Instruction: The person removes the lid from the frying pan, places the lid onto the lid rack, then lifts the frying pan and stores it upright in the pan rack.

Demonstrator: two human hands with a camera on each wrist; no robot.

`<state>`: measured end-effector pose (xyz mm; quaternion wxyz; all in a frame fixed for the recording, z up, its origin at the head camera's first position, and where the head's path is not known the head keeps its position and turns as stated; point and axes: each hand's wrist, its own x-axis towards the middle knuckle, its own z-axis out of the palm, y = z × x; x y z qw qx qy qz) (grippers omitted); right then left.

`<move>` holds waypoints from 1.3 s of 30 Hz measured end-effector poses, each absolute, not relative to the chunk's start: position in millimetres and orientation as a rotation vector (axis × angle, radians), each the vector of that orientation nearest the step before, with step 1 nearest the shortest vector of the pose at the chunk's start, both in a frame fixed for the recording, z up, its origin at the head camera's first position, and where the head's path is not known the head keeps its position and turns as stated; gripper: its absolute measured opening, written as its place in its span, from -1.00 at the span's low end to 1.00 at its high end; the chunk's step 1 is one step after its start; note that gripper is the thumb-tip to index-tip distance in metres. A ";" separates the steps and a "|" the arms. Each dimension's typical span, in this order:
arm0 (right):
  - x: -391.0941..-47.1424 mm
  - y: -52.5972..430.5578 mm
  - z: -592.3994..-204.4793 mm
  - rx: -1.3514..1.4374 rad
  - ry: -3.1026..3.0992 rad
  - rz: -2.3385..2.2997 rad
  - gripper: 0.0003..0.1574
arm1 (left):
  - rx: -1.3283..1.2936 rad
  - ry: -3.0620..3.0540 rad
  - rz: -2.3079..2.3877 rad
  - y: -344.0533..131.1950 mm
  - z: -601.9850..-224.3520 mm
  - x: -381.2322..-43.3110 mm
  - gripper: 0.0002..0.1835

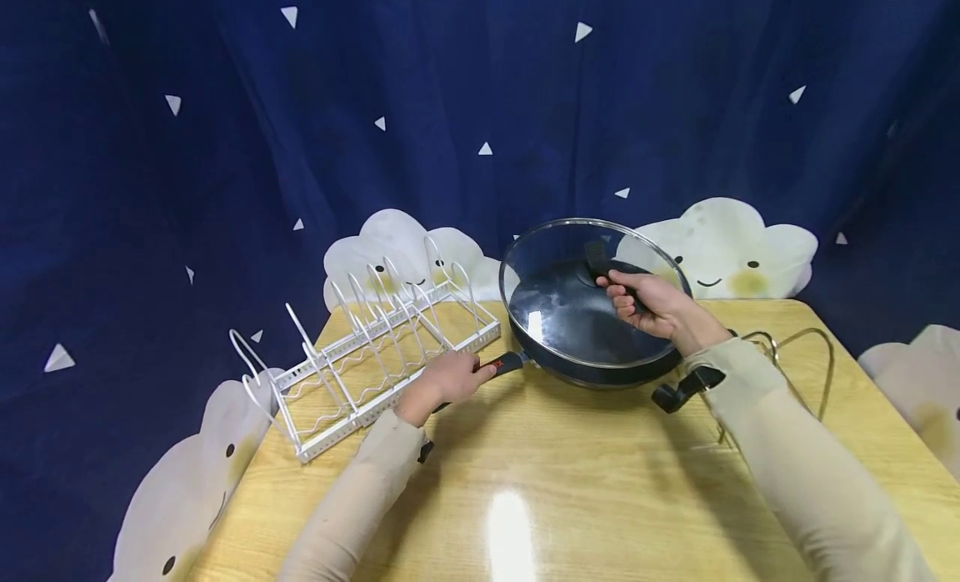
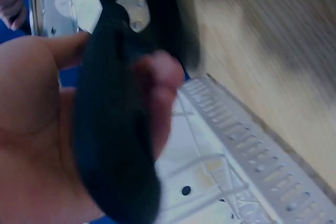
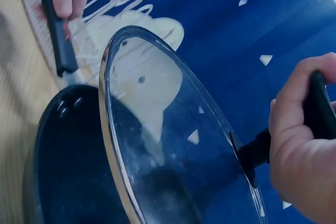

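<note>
A black wok (image 1: pixel 570 373) is at the back middle of the table in the head view. My left hand (image 1: pixel 450 377) grips its long black handle (image 1: pixel 504 364), fingers wrapped round it in the left wrist view. My right hand (image 1: pixel 647 303) holds the black grip (image 3: pixel 317 108) of a clear glass lid (image 3: pixel 157 124) with a metal rim. The right wrist view has the lid tilted, with a gap between its rim and the wok's rim on the handle side. A short black side handle (image 1: pixel 688 388) sticks out of the wok under my right forearm.
At the left of the wooden table (image 1: pixel 600 499) stands a white wire rack (image 1: pixel 472 340) with upright loops, close beside my left hand. A gold-coloured wire stand (image 1: pixel 828 357) is on the right, partly hidden by my right sleeve. Behind hangs a dark blue curtain (image 1: pixel 450 82) with clouds.
</note>
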<state>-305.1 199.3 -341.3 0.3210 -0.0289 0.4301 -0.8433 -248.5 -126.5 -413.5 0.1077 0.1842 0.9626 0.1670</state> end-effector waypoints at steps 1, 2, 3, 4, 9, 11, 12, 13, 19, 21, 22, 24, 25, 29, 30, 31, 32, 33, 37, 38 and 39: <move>-303.4 198.6 -337.3 -0.094 1.129 -2.216 -0.71 | 0.542 2.888 0.442 -124.1 -412.0 -248.4 -0.56; -301.3 197.8 -333.0 -0.111 1.134 -2.215 -0.71 | 0.541 2.929 0.418 -121.7 -410.8 -248.4 -0.57; -299.2 197.1 -328.7 -0.126 1.137 -2.215 -0.70 | 0.537 2.956 0.413 -119.2 -409.8 -248.3 -0.59; -297.0 196.5 -324.2 -0.143 1.134 -2.216 -0.71 | 0.539 2.979 0.415 -116.6 -408.7 -248.5 -0.60; -286.1 195.7 -304.9 -0.257 1.183 -2.227 -0.70 | 0.593 3.054 0.404 -103.3 -405.6 -249.6 -0.65; -281.7 196.5 -299.9 -0.305 1.239 -2.225 -0.70 | 0.611 3.065 0.396 -97.5 -404.6 -249.1 -0.66; -279.4 197.2 -298.0 -0.324 1.274 -2.221 -0.70 | 0.616 3.068 0.396 -94.7 -404.4 -248.7 -0.66; -277.2 198.0 -296.7 -0.338 1.308 -2.217 -0.70 | 0.615 3.064 0.406 -91.9 -404.2 -248.1 -0.67; -264.3 205.4 -293.6 -0.387 1.441 -2.231 -0.70 | 0.668 3.119 0.363 -76.1 -407.0 -245.4 -0.72; -259.9 209.1 -292.8 -0.406 1.457 -2.258 -0.70 | 0.686 3.142 0.352 -70.9 -407.3 -245.4 -0.72; -257.6 211.3 -292.5 -0.415 1.463 -2.273 -0.70 | 0.692 3.150 0.359 -67.9 -407.0 -245.2 -0.72; -252.3 216.6 -291.7 -0.431 1.479 -2.298 -0.70 | 0.706 3.166 0.368 -61.4 -405.8 -245.0 -0.72; -249.4 219.5 -291.4 -0.430 1.484 -2.315 -0.71 | 0.713 3.173 0.375 -57.6 -405.1 -244.9 -0.71; -237.8 232.4 -290.4 -0.427 1.522 -2.371 -0.71 | 0.755 3.191 0.391 -39.9 -402.8 -245.2 -0.72; -235.2 235.4 -290.1 -0.424 1.531 -2.384 -0.71 | 0.763 3.189 0.400 -35.0 -402.8 -245.4 -0.71; -232.9 238.5 -290.0 -0.423 1.541 -2.395 -0.71 | 0.763 3.182 0.411 -30.3 -402.8 -245.4 -0.70; -230.9 241.3 -289.9 -0.421 1.552 -2.404 -0.70 | 0.764 3.172 0.419 -25.9 -402.5 -245.3 -0.69; -228.9 243.9 -289.7 -0.415 1.565 -2.409 -0.69 | 0.764 3.162 0.416 -21.7 -402.7 -245.5 -0.67; -223.0 253.9 -290.5 -0.363 1.645 -2.402 -0.64 | 0.740 3.115 0.414 -6.6 -402.6 -246.7 -0.59; -222.0 256.8 -290.9 -0.350 1.653 -2.401 -0.64 | 0.737 3.103 0.419 -3.2 -402.4 -247.5 -0.57; -220.6 259.7 -291.3 -0.327 1.691 -2.392 -0.63 | 0.734 3.089 0.427 0.1 -402.3 -248.5 -0.55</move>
